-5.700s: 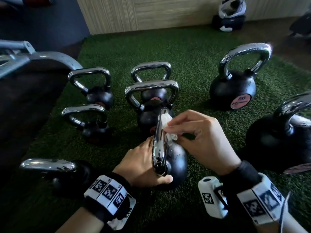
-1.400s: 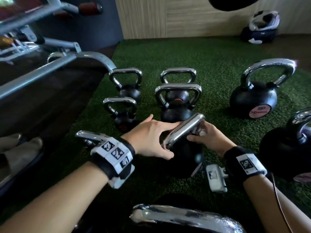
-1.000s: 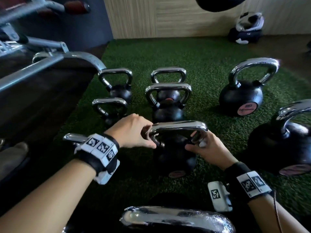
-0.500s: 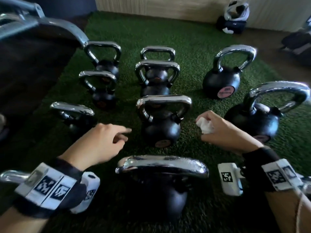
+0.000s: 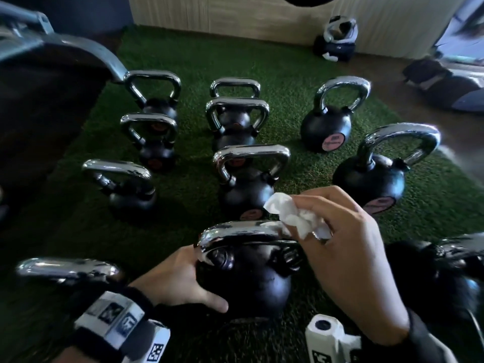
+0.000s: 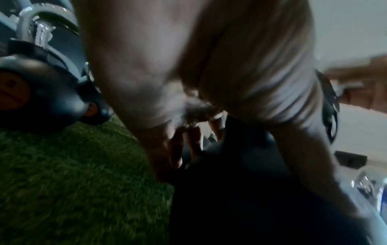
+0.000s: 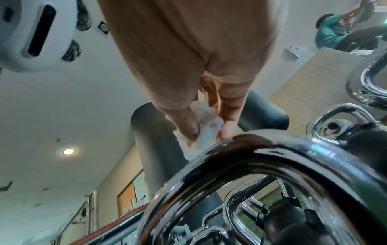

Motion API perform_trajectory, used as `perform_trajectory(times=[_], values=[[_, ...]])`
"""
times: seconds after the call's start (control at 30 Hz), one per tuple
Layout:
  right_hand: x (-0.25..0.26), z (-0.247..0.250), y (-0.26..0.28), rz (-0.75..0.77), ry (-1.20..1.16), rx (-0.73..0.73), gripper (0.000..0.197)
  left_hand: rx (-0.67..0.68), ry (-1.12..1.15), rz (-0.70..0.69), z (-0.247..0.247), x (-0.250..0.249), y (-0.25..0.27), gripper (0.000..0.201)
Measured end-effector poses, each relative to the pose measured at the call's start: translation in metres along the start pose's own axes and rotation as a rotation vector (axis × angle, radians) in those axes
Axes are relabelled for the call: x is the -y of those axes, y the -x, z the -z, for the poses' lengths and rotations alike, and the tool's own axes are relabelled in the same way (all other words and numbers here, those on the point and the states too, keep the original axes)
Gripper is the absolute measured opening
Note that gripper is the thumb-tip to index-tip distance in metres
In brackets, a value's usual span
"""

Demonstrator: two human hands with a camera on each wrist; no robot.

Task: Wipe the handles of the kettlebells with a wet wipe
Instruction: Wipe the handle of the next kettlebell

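Observation:
The nearest black kettlebell (image 5: 248, 281) stands upright on the turf in front of me, its chrome handle (image 5: 241, 233) lying across the view. My left hand (image 5: 172, 279) holds the ball's left side, thumb across the front and fingers behind. My right hand (image 5: 337, 231) pinches a crumpled white wet wipe (image 5: 296, 216) and presses it on the right end of that handle. In the right wrist view the wet wipe (image 7: 207, 132) sits between thumb and fingers just above the handle (image 7: 251, 152). The left wrist view is blurred; my left hand's fingers (image 6: 178, 149) lie against the dark ball (image 6: 240, 182).
Several more chrome-handled kettlebells stand in rows on the green turf (image 5: 288, 61), one close at the right (image 5: 366, 179) and one at the lower left (image 5: 65, 268). A dark bench or rack (image 5: 39, 87) fills the left. A bag (image 5: 337, 38) lies by the far wall.
My left hand has come onto the nearest kettlebell's ball. My right hand has carried the wipe down to that handle's right end. The kettlebell handled earlier stands upright behind it.

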State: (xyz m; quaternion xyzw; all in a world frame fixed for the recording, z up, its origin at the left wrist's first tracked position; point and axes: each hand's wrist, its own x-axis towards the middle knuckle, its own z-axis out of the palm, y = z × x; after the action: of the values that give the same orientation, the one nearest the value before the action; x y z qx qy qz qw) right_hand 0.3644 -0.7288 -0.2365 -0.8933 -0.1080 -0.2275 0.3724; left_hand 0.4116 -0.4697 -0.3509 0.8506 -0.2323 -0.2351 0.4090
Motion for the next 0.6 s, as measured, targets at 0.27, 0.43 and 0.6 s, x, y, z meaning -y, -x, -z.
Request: perform_trajectory(times=[0.27,0.43,0.6], values=[[0.014,-0.032,0.019,0.217,0.242,-0.034,0.033,-0.108,0.110,-0.006,-0.017,0.004,-0.003,0.070],[-0.008,-0.025,0.033,0.102,0.253,-0.104,0.042,-0.099,0.109,-0.052,-0.017,0.004,-0.006,0.068],[-0.004,-0.034,0.041,0.082,0.207,-0.097,0.041,-0.106,0.115,-0.039,-0.017,0.008,-0.007,0.068]])
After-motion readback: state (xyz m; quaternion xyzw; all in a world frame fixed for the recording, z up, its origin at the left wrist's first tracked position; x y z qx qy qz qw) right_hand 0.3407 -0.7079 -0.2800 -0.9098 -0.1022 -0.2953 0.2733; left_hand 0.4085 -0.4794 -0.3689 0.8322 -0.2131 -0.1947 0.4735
